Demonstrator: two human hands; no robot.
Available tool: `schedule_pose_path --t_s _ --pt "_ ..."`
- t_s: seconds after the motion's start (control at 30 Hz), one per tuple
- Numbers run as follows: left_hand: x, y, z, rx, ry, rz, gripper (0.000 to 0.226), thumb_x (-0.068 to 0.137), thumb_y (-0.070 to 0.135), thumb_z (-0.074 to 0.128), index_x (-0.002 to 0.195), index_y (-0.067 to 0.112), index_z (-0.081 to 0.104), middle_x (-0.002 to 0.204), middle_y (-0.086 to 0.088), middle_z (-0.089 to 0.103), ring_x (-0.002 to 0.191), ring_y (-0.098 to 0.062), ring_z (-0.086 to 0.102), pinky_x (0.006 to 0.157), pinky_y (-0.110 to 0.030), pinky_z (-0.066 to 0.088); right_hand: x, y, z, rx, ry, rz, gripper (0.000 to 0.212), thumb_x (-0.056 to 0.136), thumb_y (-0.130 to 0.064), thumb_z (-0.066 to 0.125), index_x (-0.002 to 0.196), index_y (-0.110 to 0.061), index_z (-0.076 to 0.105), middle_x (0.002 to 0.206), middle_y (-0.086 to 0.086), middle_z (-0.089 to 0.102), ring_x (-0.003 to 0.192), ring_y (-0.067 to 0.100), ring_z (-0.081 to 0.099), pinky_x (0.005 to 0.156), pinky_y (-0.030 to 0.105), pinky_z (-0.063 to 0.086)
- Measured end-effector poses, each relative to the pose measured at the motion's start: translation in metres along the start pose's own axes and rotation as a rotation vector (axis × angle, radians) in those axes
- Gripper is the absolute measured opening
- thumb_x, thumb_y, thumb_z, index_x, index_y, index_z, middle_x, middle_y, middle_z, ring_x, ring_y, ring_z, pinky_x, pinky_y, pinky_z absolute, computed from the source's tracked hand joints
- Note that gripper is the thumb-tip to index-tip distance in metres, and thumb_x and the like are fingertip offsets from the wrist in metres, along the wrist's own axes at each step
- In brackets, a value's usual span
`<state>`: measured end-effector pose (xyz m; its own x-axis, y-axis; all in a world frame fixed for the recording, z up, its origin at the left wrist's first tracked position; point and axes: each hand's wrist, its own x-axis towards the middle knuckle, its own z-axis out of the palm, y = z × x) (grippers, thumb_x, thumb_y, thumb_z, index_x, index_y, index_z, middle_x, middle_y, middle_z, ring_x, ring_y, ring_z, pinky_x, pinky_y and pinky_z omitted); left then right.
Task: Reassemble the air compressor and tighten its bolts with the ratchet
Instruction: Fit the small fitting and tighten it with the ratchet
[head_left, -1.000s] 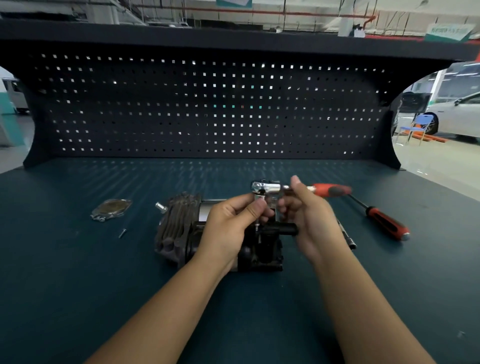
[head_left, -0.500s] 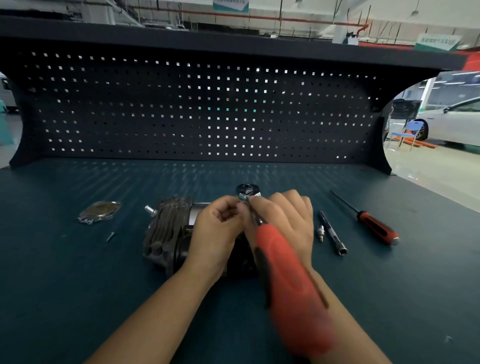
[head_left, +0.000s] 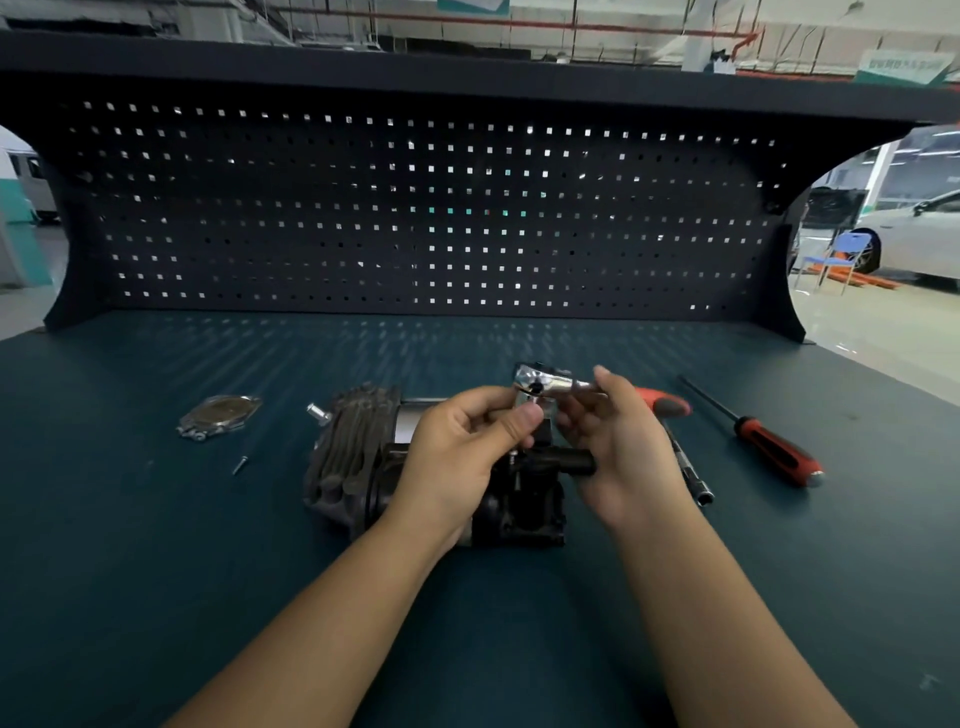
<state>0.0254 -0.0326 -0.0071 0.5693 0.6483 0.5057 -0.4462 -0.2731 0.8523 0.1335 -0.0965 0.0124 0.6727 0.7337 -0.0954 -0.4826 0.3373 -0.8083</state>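
One heavy, rigid compressor (head_left: 358, 452) lies on its side on the surface (head_left: 156, 571), directly beneath both hands. Its ribbed metal body looks grimy, so I judge it best steadied by the finned end, not lifted. Above it the right hand (head_left: 623, 447) grips the ratchet (head_left: 543, 383) by its shank beside the red grip, while the left hand (head_left: 462, 447) pinches just under the chrome head, on a part too hidden to name. Left of the hands lie a cover plate (head_left: 221, 415) and a loose screw (head_left: 239, 464); right of them, an extension bar (head_left: 693, 475) and a screwdriver (head_left: 774, 451).
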Motion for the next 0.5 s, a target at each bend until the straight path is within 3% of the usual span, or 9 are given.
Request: schedule_pose_path --t_s 0.07,0.1,0.23,0.33,0.4,0.5 --pt "0.0 0.0 0.001 0.005 0.0 -0.004 0.012 0.071 0.026 0.066 0.08 0.019 0.072 0.066 0.01 0.068 0.061 0.0 0.058 0.064 -0.011 0.047 0.004 0.0 -0.001 0.031 -0.04 -0.004 0.022 0.094 -0.033 0.054 0.08 -0.016 0.059 0.07 -0.003 0.065 0.065 0.01 0.058 0.061 0.027 0.044" --pt "-0.001 0.001 0.0 0.0 0.013 -0.018 0.013 0.071 0.029 0.066 0.078 0.021 0.073 0.068 0.008 0.07 0.063 -0.001 0.06 0.066 -0.012 0.048 0.002 0.002 -0.001 -0.012 -0.032 -0.113 0.023 0.094 -0.034 0.055 0.079 -0.017 0.061 0.07 -0.005 0.066 0.067 0.009 0.061 0.063 0.027 0.045" --pt "-0.004 -0.003 -0.005 0.001 0.06 -0.042 0.02 0.072 0.039 0.064 0.084 0.027 0.074 0.085 0.002 0.073 0.083 -0.01 0.067 0.077 -0.02 0.05 -0.016 0.011 0.007 -0.337 0.067 -0.888 0.012 0.091 -0.029 0.06 0.08 -0.025 0.061 0.072 -0.015 0.064 0.074 -0.001 0.06 0.072 0.012 0.045" --pt "-0.005 -0.003 -0.004 -0.016 0.074 -0.008 0.018 0.074 0.035 0.067 0.087 0.024 0.073 0.086 0.001 0.073 0.083 -0.009 0.067 0.073 -0.018 0.051 -0.022 0.01 0.005 -0.718 0.01 -1.398 0.01 0.083 -0.015 0.062 0.074 -0.02 0.061 0.067 -0.005 0.06 0.066 0.011 0.06 0.067 0.024 0.048" --pt "-0.004 -0.002 -0.002 -0.056 0.116 -0.016 0.006 0.079 0.021 0.071 0.084 0.018 0.069 0.077 0.004 0.071 0.072 -0.006 0.065 0.064 -0.016 0.05 -0.024 0.013 0.008 -0.987 0.01 -1.622 0.009 0.08 -0.017 0.063 0.075 -0.012 0.068 0.064 0.003 0.061 0.065 0.02 0.058 0.067 0.034 0.043" --pt "-0.002 -0.005 -0.006 0.088 0.176 -0.053 0.029 0.082 -0.013 0.057 0.079 0.015 0.061 0.066 0.008 0.063 0.064 -0.006 0.058 0.058 -0.017 0.045 -0.034 0.026 0.017 -0.968 -0.036 -1.741 0.008 0.084 -0.021 0.061 0.089 -0.018 0.067 0.077 -0.006 0.057 0.073 0.013 0.047 0.072 0.03 0.031"
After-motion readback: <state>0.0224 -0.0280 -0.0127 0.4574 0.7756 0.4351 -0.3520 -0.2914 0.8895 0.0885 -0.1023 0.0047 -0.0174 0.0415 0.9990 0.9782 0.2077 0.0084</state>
